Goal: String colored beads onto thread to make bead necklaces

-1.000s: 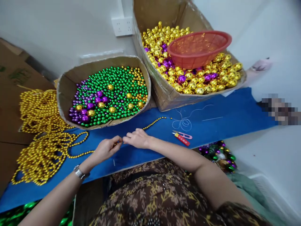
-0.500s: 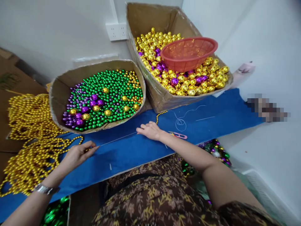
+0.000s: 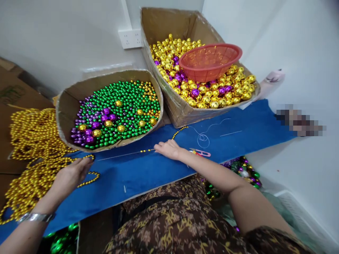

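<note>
My right hand (image 3: 168, 149) is closed in a pinch on a thin pale thread (image 3: 119, 155) that runs left above the blue cloth. A few small gold beads (image 3: 145, 151) sit on the thread just left of these fingers. Behind the hand, a short gold bead string (image 3: 178, 132) curves up toward the large carton. My left hand (image 3: 72, 173) has its fingers closed at the edge of the gold bead strands (image 3: 37, 180), with a loop of beads at its fingertips and another below. Its fingertips are partly hidden. The thread's left end lies a little apart from this hand.
A carton (image 3: 62, 132) of green, purple and gold beads stands behind my hands. A taller carton (image 3: 182, 114) holds gold and purple balls with a red basket (image 3: 212, 63) on top. Pink-handled scissors (image 3: 202, 153) and loose thread (image 3: 203, 140) lie on the blue cloth (image 3: 238, 141).
My left hand has left the thread and moved left to the gold strands, shifting a loop of them. Gold beads now show on the thread beside my right hand, which stays nearly in place.
</note>
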Demonstrator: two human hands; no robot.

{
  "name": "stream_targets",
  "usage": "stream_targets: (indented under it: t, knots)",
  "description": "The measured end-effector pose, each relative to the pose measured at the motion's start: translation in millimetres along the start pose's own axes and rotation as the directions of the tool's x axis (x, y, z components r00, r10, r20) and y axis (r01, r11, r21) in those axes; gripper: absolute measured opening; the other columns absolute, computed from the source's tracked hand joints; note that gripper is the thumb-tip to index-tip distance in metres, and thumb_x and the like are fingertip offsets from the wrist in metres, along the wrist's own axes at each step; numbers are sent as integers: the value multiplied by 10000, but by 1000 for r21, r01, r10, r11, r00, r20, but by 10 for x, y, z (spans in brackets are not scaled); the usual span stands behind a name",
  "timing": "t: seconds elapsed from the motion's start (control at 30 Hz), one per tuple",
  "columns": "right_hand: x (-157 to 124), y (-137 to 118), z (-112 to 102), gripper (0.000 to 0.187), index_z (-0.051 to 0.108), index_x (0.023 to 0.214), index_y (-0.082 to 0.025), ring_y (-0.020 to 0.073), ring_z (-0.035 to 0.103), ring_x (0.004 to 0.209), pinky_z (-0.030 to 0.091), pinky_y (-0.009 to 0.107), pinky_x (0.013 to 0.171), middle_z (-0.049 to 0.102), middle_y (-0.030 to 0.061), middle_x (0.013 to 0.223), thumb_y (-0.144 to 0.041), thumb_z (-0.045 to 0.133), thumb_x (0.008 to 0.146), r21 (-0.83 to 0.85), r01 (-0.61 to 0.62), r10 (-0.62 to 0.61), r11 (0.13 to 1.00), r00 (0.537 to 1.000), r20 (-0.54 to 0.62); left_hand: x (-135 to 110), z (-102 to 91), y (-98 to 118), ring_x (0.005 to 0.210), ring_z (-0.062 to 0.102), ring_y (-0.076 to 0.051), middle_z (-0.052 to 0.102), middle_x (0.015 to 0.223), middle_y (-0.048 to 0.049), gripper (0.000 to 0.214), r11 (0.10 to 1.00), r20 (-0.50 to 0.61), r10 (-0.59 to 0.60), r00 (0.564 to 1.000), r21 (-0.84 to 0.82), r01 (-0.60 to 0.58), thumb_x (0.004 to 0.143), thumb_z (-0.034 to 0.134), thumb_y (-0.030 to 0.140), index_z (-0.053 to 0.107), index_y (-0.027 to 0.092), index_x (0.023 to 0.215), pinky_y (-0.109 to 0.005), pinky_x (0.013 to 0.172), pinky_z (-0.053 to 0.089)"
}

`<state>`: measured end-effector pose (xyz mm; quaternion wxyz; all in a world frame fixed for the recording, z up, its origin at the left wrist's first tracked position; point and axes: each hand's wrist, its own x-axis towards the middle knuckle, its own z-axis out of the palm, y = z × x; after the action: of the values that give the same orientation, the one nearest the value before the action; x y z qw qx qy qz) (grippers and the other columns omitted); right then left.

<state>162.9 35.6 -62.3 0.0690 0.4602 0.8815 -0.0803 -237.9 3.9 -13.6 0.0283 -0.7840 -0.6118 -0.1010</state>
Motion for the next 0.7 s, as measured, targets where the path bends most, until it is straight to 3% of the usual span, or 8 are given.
stream_targets:
  t: [0.13,0.23,0.43,0.5,0.57,0.7]
  knots:
    - [-112,447,-2,335,537,1160,-231,210,663,885,438,312,713,657,102,1100,-427,309,1014,-37,-133,134,990,991,29,-49,-107,-277,618,589,-170,698,884,-14,260,977,60,-141,988,170,129,895,391,415,583,257,820,-225,512,341]
    - [-310,818,-26,312,541,1175,-241,208,651,930,432,327,766,645,101,1127,-376,308,1017,-81,-234,238,969,970,41,-70,-108,-360,579,565,-161,704,866,-9,254,964,68,-207,976,183,192,889,406,410,593,257,812,-219,500,321]
    - [-805,1369,-160,338,566,1181,-176,228,658,854,439,330,695,622,165,1128,-290,307,997,-157,-466,478,871,877,45,-28,-44,-187,697,601,-171,698,989,-63,301,973,61,-179,982,158,168,910,402,397,627,201,955,-230,572,382]
    - [-811,1321,-192,346,581,1166,-134,239,660,814,432,326,655,621,194,1104,-270,319,986,-155,-467,478,870,878,33,20,-73,-37,762,608,-172,684,994,-73,306,989,43,-138,989,64,135,914,415,392,622,176,976,-233,634,416]
    - [-678,1067,-196,344,601,1149,-141,242,657,813,426,322,644,629,181,1086,-292,340,983,-126,-393,398,911,917,23,73,-130,130,780,605,-166,669,916,-67,285,993,12,-75,997,-90,76,902,443,378,616,155,933,-237,692,439]
    - [-144,95,-158,393,537,1282,-310,200,644,902,438,287,670,622,65,1174,-468,323,993,7,-94,94,996,995,-34,100,-316,432,733,574,-141,630,812,-30,251,960,-70,-62,996,-277,40,895,481,371,605,154,918,-234,697,450]
